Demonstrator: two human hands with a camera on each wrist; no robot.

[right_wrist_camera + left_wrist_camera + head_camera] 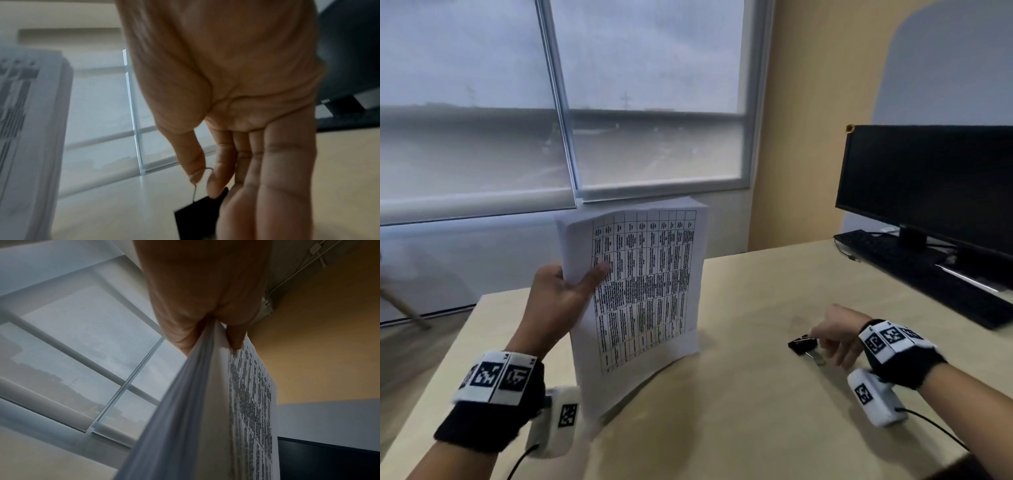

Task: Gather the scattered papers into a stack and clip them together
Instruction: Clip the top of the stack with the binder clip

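Note:
A thick stack of white papers (643, 291) with a printed table on its front sheet stands upright on the wooden desk (739, 394). My left hand (565, 291) grips its left edge, thumb across the front sheet. In the left wrist view the stack (195, 410) runs down from my pinching fingers (236, 337). To the right, my right hand (832, 339) pinches the wire handle of a black binder clip (803, 344) at the desk surface. In the right wrist view thumb and forefinger (197, 172) hold the wire, with the clip (197, 216) below and the paper stack (30, 129) at the left.
A black monitor (928, 192) and a black keyboard (928, 277) stand at the back right of the desk. A window with lowered blinds (551, 102) fills the wall behind. The desk's left edge runs close beside my left forearm.

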